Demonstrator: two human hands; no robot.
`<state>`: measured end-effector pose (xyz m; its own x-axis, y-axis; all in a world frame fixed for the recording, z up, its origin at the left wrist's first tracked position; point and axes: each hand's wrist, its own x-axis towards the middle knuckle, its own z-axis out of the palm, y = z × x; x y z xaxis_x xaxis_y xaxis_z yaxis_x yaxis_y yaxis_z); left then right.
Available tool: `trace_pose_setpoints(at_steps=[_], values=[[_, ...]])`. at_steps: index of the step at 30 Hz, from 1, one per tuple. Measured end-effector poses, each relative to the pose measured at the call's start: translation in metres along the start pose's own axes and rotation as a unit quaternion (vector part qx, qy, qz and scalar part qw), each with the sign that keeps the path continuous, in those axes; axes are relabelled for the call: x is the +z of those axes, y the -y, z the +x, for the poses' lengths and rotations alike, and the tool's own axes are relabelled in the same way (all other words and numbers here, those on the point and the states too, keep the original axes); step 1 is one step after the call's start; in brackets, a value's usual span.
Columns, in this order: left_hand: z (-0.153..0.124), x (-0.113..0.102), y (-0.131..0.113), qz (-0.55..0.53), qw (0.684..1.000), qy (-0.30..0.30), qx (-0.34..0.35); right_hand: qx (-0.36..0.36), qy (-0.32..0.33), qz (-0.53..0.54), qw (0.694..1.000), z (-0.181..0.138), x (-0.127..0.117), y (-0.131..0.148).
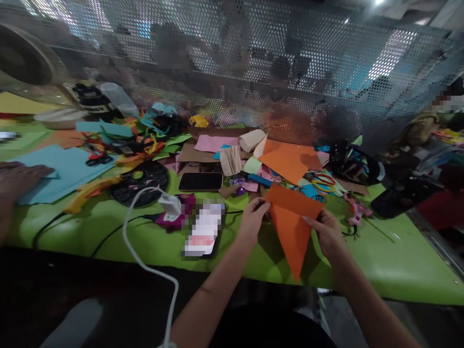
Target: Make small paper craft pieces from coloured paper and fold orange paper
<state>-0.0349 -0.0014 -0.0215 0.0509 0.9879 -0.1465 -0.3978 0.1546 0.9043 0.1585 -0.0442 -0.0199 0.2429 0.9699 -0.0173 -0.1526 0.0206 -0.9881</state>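
A folded sheet of orange paper (293, 227) hangs between my two hands, its long point directed down toward the front edge of the table. My left hand (254, 215) pinches the paper's left edge between thumb and fingers. On the other side, my right hand (328, 234) grips the right edge, thumb lying on the front and fingers behind, partly hidden. Behind it, a larger orange sheet (286, 157) rests on the scrap pile. A phone with a lit screen (205, 229) lies left of my left hand, and a dark phone (201, 181) sits farther back.
Another person's hand (25, 176) presses on blue paper (68, 169) at left. A yellow glue gun (92, 191), a power strip (176, 215) with a white cable (136, 251), scissors (322, 181) and a pink glue gun (357, 210) lie on the green table (391, 261). Perforated metal (224, 63) stands behind.
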Motion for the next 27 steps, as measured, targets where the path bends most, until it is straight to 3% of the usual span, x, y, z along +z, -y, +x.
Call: trace_pose_setpoints(at_steps=[16,22,25,27], values=[[0.0,-0.002,-0.007,0.031,0.999,-0.017,0.029,0.032,0.023,0.024,0.999,-0.002,-0.008,-0.004],[0.003,-0.008,-0.006,0.043,0.999,0.003,0.009,0.058,0.026,0.032,0.997,-0.001,-0.01,-0.002],[0.002,-0.018,-0.007,0.092,0.995,0.024,0.013,0.082,0.062,0.011,0.995,0.002,-0.015,-0.004],[-0.002,-0.027,-0.009,0.18,0.982,0.049,0.041,0.099,0.099,-0.027,0.99,0.004,-0.018,-0.005]])
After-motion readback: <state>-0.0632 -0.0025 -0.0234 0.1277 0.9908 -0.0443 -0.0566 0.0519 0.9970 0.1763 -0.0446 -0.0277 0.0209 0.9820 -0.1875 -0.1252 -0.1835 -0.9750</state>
